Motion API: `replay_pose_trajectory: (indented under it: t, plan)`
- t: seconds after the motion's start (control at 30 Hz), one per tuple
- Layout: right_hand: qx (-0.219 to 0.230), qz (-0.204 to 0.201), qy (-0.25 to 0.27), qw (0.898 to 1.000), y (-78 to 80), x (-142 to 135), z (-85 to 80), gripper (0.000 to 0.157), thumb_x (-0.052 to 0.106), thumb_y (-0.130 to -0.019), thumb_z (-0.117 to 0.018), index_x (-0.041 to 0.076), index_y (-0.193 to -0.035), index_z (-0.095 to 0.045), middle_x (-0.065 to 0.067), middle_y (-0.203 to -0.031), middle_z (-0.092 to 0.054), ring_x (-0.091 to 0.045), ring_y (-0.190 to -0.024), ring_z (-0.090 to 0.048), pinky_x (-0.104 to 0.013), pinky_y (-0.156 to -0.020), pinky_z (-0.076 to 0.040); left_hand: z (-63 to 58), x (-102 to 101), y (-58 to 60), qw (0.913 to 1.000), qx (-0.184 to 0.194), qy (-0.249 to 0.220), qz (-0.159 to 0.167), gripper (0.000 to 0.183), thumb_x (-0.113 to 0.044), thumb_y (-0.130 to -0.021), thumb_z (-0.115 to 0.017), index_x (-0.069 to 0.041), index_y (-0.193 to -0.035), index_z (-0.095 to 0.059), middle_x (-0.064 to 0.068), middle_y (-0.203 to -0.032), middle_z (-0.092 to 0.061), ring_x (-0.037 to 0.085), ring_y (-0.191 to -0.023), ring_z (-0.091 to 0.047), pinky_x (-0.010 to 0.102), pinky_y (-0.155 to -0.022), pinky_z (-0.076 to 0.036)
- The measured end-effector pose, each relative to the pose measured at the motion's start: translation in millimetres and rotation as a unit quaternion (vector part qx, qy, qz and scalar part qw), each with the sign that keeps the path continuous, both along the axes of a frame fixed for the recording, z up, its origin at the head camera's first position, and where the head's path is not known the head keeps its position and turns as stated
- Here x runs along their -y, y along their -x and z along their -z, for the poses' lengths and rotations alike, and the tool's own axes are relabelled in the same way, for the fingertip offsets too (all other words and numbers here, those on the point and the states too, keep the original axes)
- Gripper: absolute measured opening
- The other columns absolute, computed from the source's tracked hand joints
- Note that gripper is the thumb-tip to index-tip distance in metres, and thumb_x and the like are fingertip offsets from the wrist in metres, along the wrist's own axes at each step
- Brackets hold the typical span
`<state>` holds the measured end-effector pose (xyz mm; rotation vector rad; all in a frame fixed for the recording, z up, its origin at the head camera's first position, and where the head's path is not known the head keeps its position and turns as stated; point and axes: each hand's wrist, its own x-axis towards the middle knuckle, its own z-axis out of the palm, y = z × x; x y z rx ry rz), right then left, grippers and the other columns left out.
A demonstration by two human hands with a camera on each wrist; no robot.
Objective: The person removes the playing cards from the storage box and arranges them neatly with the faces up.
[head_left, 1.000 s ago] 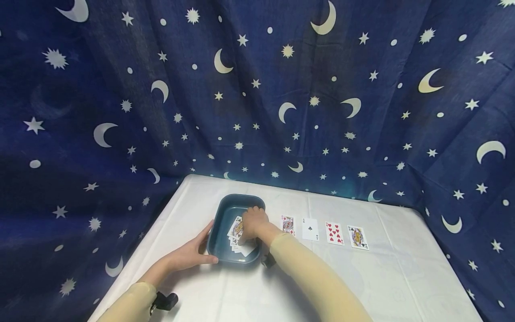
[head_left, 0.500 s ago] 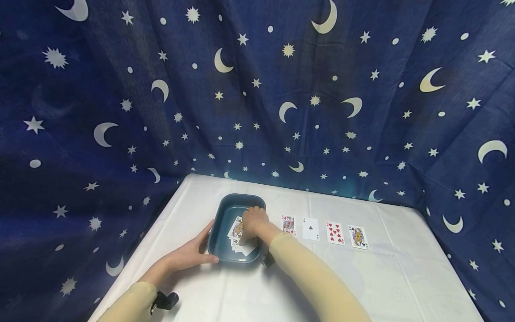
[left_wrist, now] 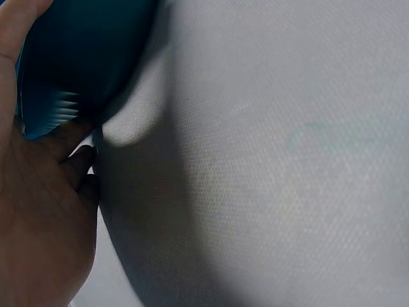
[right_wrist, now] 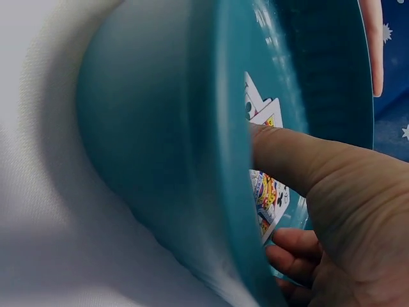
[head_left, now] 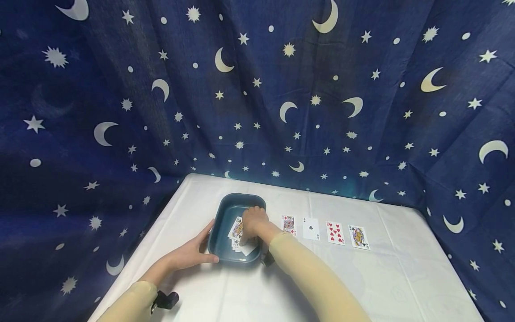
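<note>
A deep teal plastic tub (head_left: 216,244) stands on the white-covered table, several playing cards (head_left: 236,229) lying loosely overlapped on its floor. My left hand (head_left: 188,255) holds the tub's near left corner, thumb at the front wall and fingers along the left side. Reaching over the right rim, my right hand (head_left: 254,223) is down among the cards. In the right wrist view its thumb (right_wrist: 287,153) lies across the cards and its curled fingers (right_wrist: 294,252) are at a card's lower corner. The tub wall hides part of this grip.
To the right of the tub lie face-up cards in a row: a red face card (head_left: 288,225), an ace of clubs (head_left: 310,229), a hearts card (head_left: 335,233) and a black face card (head_left: 359,237). A dark blue star-and-moon curtain (head_left: 257,89) hangs behind the table.
</note>
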<state>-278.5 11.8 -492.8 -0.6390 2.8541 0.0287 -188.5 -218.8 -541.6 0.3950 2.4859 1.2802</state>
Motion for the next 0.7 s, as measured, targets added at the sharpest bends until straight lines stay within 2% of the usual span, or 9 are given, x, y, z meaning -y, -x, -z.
replay_pose_trajectory:
  t: [0.2, 0.47, 0.7]
  plan:
    - [0.005, 0.0, 0.005, 1.0, 0.0, 0.4, 0.5, 0.099, 0.06, -0.041, -0.085, 0.004, -0.118, -0.056, -0.004, -0.099, -0.054, -0.019, -0.086, -0.04, -0.035, -0.084, -0.038, 0.1, -0.5, -0.2, 1.0, 0.005, -0.007, 0.001, 0.113, -0.044, -0.07, -0.079, -0.041, -0.147, 0.003, -0.004, -0.154, -0.007, 0.021, -0.139, -0.015, 0.043, -0.109, -0.022]
    - [0.005, 0.001, 0.012, 1.0, 1.7, 0.1, 3.3, 0.098, 0.058, -0.04, -0.086, 0.003, -0.116, -0.057, -0.005, -0.098, -0.055, -0.021, -0.086, -0.041, -0.037, -0.085, -0.039, -0.8, -0.1, -0.6, 0.9999, 0.006, -0.009, 0.001, 0.113, -0.044, -0.07, -0.079, -0.041, -0.147, 0.004, -0.004, -0.154, -0.008, 0.02, -0.139, -0.016, 0.043, -0.109, -0.022]
    - [0.013, 0.007, 0.009, 1.0, -2.6, 0.5, -3.0, 0.098, 0.057, -0.043, -0.086, 0.003, -0.118, -0.055, -0.005, -0.099, -0.054, -0.019, -0.087, -0.041, -0.036, -0.087, -0.038, 0.5, 0.9, 0.3, 0.9999, 0.005, -0.013, 0.004, 0.113, -0.045, -0.07, -0.079, -0.041, -0.147, 0.004, -0.005, -0.154, -0.008, 0.02, -0.138, -0.017, 0.042, -0.109, -0.023]
